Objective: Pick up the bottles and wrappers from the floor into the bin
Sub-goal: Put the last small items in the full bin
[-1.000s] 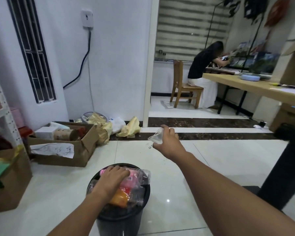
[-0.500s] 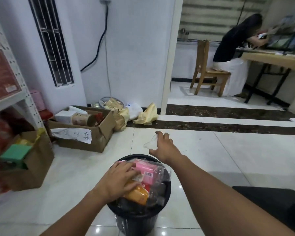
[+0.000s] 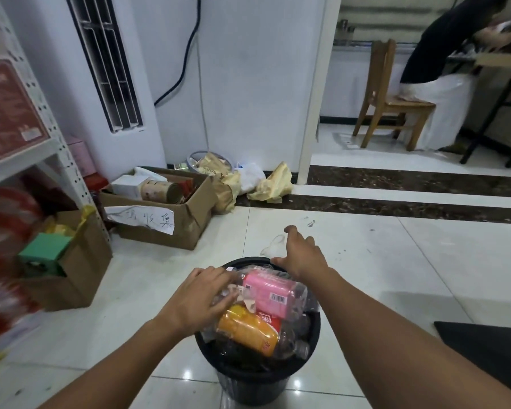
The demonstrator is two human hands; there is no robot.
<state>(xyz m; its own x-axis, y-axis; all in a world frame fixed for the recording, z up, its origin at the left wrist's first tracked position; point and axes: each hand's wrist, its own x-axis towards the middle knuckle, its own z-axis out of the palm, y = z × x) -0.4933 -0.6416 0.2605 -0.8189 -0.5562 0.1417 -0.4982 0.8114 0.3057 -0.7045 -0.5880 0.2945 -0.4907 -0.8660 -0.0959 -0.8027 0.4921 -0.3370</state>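
A black bin [image 3: 257, 376] stands on the white tile floor right in front of me, piled over its rim with plastic bottles. A pink-labelled bottle [image 3: 270, 292] and an orange-labelled bottle [image 3: 248, 330] lie on top. My left hand [image 3: 199, 296] presses flat on the clear bottles at the bin's left side. My right hand [image 3: 303, 255] hovers over the bin's far rim and holds a clear crumpled wrapper [image 3: 273, 245] between thumb and fingers, just beyond the rim.
An open cardboard box [image 3: 163, 208] with a paper note stands at the back left, a second box [image 3: 68, 261] beside a white shelf rack [image 3: 50, 149]. Yellow and white bags [image 3: 273, 183] lie by the wall. A person sits on a wooden chair [image 3: 393, 98] at the far right.
My right hand has come down and back from arm's length to the bin's far rim with the clear wrapper. The view has tilted downward; my left hand stays pressed on the bottles.
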